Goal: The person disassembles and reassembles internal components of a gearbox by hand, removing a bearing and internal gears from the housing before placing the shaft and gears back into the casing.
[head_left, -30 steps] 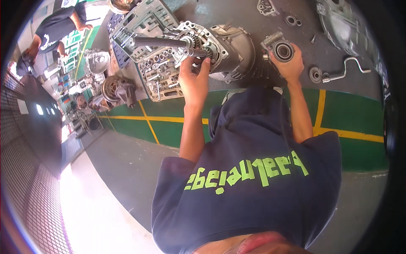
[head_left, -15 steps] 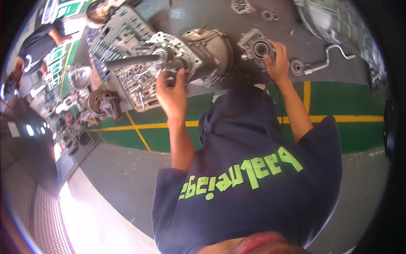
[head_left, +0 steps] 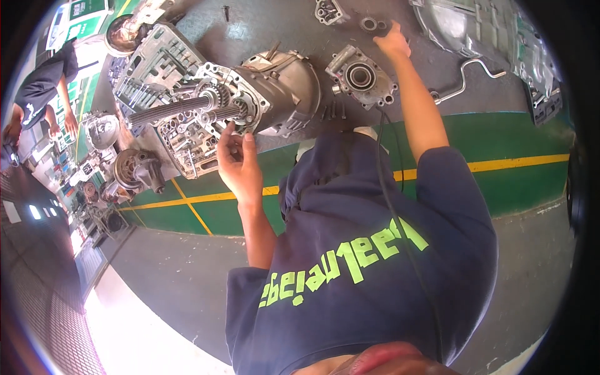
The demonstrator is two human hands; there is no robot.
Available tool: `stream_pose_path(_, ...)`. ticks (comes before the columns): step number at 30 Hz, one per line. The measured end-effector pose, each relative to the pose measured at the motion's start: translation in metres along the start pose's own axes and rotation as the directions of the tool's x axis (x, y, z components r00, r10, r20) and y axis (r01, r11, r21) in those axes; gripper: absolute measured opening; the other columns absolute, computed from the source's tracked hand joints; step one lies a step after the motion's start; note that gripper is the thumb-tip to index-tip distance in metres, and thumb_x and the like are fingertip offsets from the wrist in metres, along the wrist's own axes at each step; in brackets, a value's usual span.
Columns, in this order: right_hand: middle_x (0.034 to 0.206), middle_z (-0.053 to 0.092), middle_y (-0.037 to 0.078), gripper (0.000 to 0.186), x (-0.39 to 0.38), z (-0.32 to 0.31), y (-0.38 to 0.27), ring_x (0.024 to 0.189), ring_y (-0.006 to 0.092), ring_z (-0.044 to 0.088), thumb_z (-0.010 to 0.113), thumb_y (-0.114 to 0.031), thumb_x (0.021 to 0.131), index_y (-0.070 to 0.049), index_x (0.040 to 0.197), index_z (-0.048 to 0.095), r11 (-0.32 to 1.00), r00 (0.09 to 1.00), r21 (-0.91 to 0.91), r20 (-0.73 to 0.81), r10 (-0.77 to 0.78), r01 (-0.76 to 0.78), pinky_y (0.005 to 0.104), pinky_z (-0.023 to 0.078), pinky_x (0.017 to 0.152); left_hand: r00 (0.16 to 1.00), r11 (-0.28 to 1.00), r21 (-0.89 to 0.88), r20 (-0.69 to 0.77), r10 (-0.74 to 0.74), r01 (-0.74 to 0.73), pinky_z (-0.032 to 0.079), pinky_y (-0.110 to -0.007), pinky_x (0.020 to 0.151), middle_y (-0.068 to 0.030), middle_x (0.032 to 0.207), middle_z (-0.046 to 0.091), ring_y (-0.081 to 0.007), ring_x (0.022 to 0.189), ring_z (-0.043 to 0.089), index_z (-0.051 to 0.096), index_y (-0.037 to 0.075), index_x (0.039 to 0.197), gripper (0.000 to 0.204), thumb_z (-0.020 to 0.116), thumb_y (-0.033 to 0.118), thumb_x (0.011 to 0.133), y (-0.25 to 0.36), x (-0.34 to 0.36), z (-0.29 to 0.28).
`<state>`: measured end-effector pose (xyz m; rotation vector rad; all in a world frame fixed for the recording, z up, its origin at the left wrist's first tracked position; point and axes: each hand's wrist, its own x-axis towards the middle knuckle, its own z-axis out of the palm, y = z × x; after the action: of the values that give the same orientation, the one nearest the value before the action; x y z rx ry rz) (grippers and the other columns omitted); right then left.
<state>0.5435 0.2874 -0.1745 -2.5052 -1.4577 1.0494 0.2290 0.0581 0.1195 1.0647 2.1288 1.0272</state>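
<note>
My left hand (head_left: 240,165) is beside the open end of a metal gearbox housing (head_left: 281,81). Its thumb and fingers are apart, with the fingertips close to a short toothed gear shaft (head_left: 234,112); contact is unclear. A longer splined shaft (head_left: 172,111) juts leftward from the same opening. My right hand (head_left: 395,44) is stretched out to the far side of the bench, fingers apart, just by two small metal rings (head_left: 369,24). Nearer me, a flat cover plate with a round bearing (head_left: 359,76) lies on the bench, touched by neither hand.
Several bolts (head_left: 337,111) lie near the cover plate. A bent metal pipe (head_left: 464,84) and a large ribbed casing (head_left: 459,28) are at right. Left of the gearbox sits a channelled valve-body plate (head_left: 162,56). A cable (head_left: 382,156) hangs over my front. Another person (head_left: 47,87) stands far left.
My right hand has left the bearing cover plate and moved farther away, to the small rings. My left hand has drawn slightly back from the gear shaft. The whole view has shifted.
</note>
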Motion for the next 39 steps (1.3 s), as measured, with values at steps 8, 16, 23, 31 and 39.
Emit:
stream_pose_path(8, 0.134, 0.062, 0.016, 0.077, 0.034, 0.015, 0.006, 0.124, 0.0338, 0.059, 0.073, -0.046, 0.085, -0.019, 0.146, 0.036, 0.975, 0.976, -0.068, 0.066, -0.208, 0.212, 0.0471, 0.049, 0.101, 0.997, 0.998, -0.006, -0.041, -0.063, 0.063, 0.038, -0.018, 0.061, 0.0045, 0.084, 0.054, -0.0016, 0.07, 0.044, 0.065, 0.003, 0.124, 0.031, 0.069, 0.008, 0.094, -0.004, -0.013, -0.002)
stream_pose_path(16, 0.123, 0.067, 0.019, 0.053, 0.014, -0.007, 0.007, 0.115, 0.0377, 0.063, 0.063, -0.044, 0.094, -0.012, 0.134, 0.048, 0.973, 0.974, -0.016, 0.004, -0.228, 0.228, 0.0475, 0.05, 0.095, 0.996, 0.997, 0.034, -0.057, -0.072, 0.074, 0.038, -0.018, 0.058, 0.0046, 0.081, 0.053, -0.0018, 0.066, 0.044, 0.066, 0.003, 0.121, 0.028, 0.069, 0.008, 0.094, -0.006, -0.012, 0.0)
stream_pose_path(23, 0.115, 0.07, 0.02, 0.059, 0.015, -0.011, -0.026, 0.11, 0.0396, 0.065, 0.064, -0.048, 0.092, -0.011, 0.135, 0.047, 0.917, 0.919, -0.068, 0.005, -0.394, 0.394, 0.0483, 0.05, 0.092, 0.991, 0.993, 0.013, -0.06, -0.12, 0.121, 0.038, -0.015, 0.063, 0.0069, 0.083, 0.054, -0.0003, 0.072, 0.044, 0.067, -0.001, 0.119, 0.025, 0.067, 0.005, 0.094, -0.002, -0.009, 0.004)
stream_pose_path(31, 0.121, 0.067, 0.022, 0.075, 0.014, -0.005, -0.016, 0.114, 0.0395, 0.063, 0.07, -0.053, 0.086, -0.012, 0.142, 0.042, 0.912, 0.917, -0.103, 0.081, -0.391, 0.397, 0.048, 0.05, 0.095, 0.994, 0.994, 0.057, -0.075, -0.084, 0.088, 0.039, -0.019, 0.059, 0.0043, 0.081, 0.053, -0.002, 0.066, 0.045, 0.069, 0.004, 0.116, 0.023, 0.069, 0.007, 0.093, -0.01, -0.01, 0.002)
stream_pose_path(39, 0.124, 0.066, 0.024, 0.081, 0.018, 0.004, -0.014, 0.115, 0.0415, 0.063, 0.068, -0.059, 0.085, -0.017, 0.147, 0.039, 0.91, 0.936, -0.22, 0.078, -0.342, 0.351, 0.0493, 0.05, 0.095, 0.997, 0.997, -0.019, -0.029, -0.071, 0.07, 0.036, -0.018, 0.06, 0.0062, 0.08, 0.051, -0.002, 0.069, 0.043, 0.068, 0.001, 0.116, 0.022, 0.068, 0.003, 0.093, -0.014, -0.005, -0.002)
